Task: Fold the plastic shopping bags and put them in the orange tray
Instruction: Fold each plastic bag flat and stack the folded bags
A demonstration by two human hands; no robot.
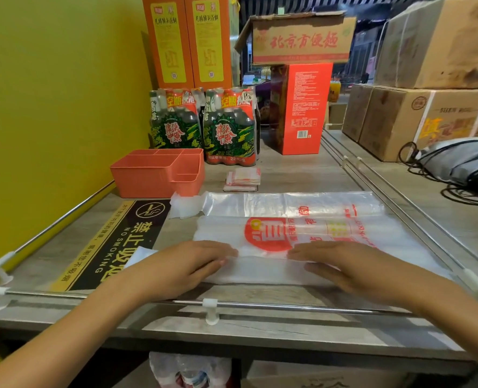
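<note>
Left hand: bare, no ring, no glove.
Right hand: bare, no ring, no glove.
Forearms: both uncovered, entering from 7 and 4 o'clock; no sleeve, watch or bracelet.

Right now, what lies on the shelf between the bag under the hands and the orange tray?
In the head view, a second flat plastic bag lies between the bag being folded and the orange tray, with crumpled white plastic beside it.
</note>
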